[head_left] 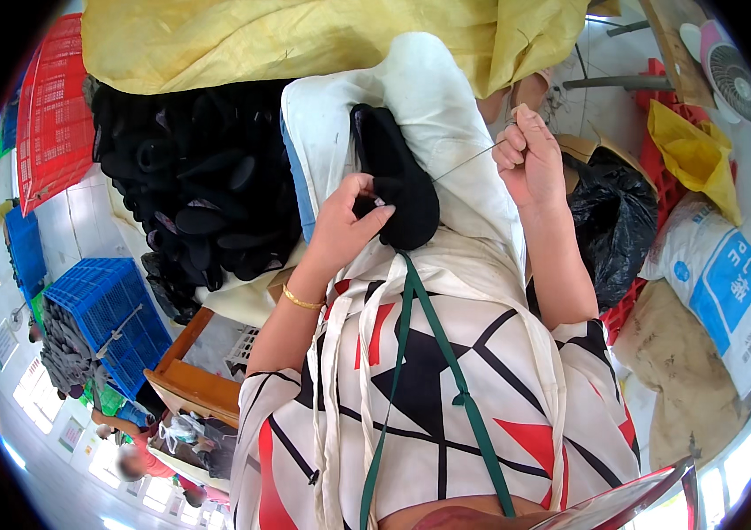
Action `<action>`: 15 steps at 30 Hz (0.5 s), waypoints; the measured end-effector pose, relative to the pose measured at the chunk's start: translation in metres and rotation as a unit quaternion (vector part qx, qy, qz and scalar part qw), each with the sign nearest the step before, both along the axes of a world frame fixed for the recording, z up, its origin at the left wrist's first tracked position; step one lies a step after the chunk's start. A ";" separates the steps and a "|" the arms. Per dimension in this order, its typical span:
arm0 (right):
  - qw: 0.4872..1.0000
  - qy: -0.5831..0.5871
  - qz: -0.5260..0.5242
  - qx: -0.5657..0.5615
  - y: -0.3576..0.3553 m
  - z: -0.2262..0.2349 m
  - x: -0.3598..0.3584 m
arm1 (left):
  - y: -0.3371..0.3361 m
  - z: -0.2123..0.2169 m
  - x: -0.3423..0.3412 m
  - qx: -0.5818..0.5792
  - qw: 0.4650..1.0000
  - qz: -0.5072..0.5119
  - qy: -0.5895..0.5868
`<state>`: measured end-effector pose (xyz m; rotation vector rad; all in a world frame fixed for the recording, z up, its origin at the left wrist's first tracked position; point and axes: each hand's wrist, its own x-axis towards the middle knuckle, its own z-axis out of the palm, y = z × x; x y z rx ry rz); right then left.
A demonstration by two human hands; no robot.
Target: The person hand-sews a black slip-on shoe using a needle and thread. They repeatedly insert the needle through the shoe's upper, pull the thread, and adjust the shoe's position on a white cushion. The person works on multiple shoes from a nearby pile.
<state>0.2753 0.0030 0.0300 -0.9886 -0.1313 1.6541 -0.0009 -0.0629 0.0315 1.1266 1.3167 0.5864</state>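
A black cloth shoe lies on my lap over a white apron, its opening facing up. My left hand is closed around its left side, fingers at the opening and thumb across the near part. Something small and pale shows by those fingertips. From the shoe a dark thread runs taut up to the right. My right hand, raised to the right of the shoe, pinches that thread between thumb and fingers. Whether a needle is also in that pinch is too small to tell.
To my left lies a large pile of black shoes. Blue crates and a wooden stool-like piece stand lower left. Yellow cloth spans the far side. On the right are a black plastic bag, white sack and fan.
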 end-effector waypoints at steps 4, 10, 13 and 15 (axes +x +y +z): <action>0.997 -0.070 -0.010 0.021 -0.003 0.000 -0.012 | -0.009 0.004 -0.006 -0.024 0.996 -0.007 0.087; 0.928 -0.203 0.307 0.065 -0.034 0.015 -0.042 | -0.017 -0.008 -0.004 -0.238 0.897 0.213 -0.305; 0.840 -0.327 0.423 0.097 -0.046 0.021 -0.060 | -0.017 -0.012 -0.004 -0.272 0.868 0.242 -0.338; 0.762 -0.440 0.435 0.192 -0.053 0.018 -0.065 | -0.018 -0.009 -0.001 -0.282 0.858 0.250 -0.349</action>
